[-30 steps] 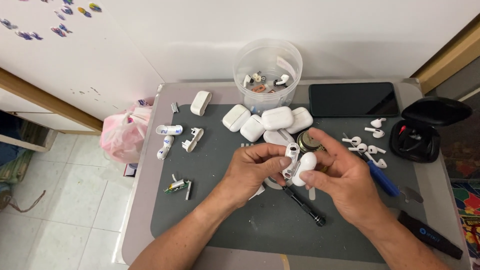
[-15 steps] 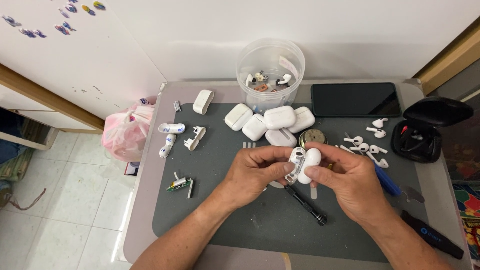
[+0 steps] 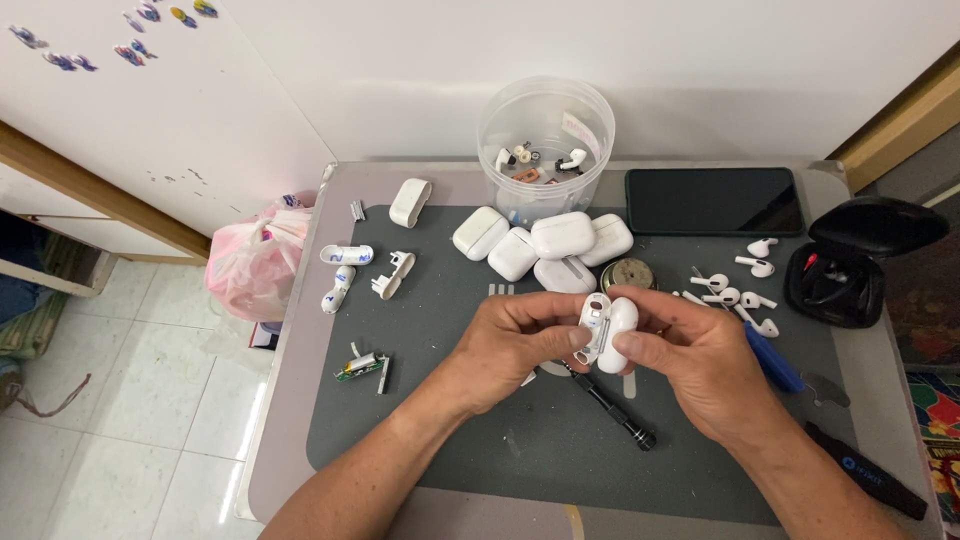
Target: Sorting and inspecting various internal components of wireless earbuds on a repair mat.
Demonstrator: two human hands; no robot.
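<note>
Holding a small white earbud case (image 3: 607, 332) between them, the left hand (image 3: 520, 345) and right hand (image 3: 690, 360) meet above the middle of the dark grey mat (image 3: 440, 420) on the counter (image 3: 290, 400). The case is glossy and rounded, opened up so that grey inner parts show on its left half. Left thumb and fingers pinch that half; right fingers close around the smooth right half. Most of the case's far side is hidden by fingers, and its inner detail is too small to make out. Just far of the hands lie a cluster of closed white cases (image 3: 540, 245); a black pen-like tool (image 3: 612, 410) lies partly hidden under the hands.
</note>
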